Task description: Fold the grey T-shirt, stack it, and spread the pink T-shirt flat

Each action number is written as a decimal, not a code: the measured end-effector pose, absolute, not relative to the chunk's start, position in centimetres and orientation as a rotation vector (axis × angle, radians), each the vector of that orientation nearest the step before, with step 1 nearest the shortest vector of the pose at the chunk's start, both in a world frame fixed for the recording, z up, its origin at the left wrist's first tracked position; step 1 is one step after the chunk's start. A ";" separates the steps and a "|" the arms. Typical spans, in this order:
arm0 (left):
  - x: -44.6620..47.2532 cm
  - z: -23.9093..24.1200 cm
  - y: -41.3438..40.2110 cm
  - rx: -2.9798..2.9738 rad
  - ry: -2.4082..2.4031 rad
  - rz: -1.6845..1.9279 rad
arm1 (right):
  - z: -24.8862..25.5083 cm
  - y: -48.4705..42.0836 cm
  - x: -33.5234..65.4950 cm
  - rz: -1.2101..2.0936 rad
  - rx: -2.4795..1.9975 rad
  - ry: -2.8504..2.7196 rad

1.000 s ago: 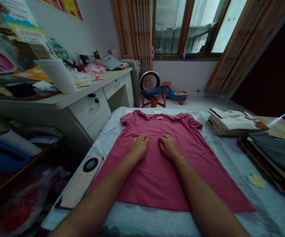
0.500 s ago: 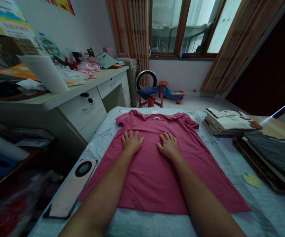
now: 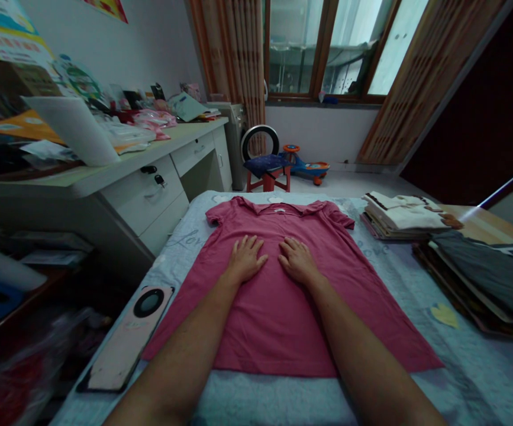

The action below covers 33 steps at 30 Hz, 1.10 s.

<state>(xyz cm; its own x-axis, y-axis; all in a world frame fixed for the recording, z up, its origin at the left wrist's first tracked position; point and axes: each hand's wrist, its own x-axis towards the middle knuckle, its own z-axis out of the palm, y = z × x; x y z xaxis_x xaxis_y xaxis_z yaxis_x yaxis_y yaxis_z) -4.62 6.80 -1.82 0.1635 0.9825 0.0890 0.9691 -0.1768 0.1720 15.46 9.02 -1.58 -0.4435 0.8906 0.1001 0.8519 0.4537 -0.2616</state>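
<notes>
A pink collared shirt [image 3: 283,307] lies spread flat on the pale blue bed sheet [image 3: 460,367], collar away from me. My left hand [image 3: 245,258] rests palm down on the chest of the shirt with its fingers stretched out. My right hand [image 3: 296,259] lies flat beside it, fingers also spread, a small gap between the two hands. Neither hand holds anything.
A phone [image 3: 125,337] in a pale case lies on the bed's left edge. Stacks of folded clothes [image 3: 405,214] and dark garments [image 3: 482,272] sit at the right. A cluttered white desk [image 3: 118,171] stands at left; a small stool [image 3: 267,168] and a toy car [image 3: 307,167] are beyond.
My hands slid up the shirt and apart, opening flat, then came back together near the middle of the chest. The camera view shifted slightly to the right.
</notes>
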 end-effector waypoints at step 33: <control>-4.6 -2.0 7.0 2.297 2.005 0.246 | -2.0 11.1 27.0 0.048 -2.032 -2.279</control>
<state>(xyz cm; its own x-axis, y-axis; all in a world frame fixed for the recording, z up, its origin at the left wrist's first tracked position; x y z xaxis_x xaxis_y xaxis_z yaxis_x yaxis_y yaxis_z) -4.64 6.98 -1.95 0.1293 0.9894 0.0664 0.9760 -0.1388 0.1676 26.95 11.15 -1.98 -0.1122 0.9927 0.0449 0.9899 0.1156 -0.0820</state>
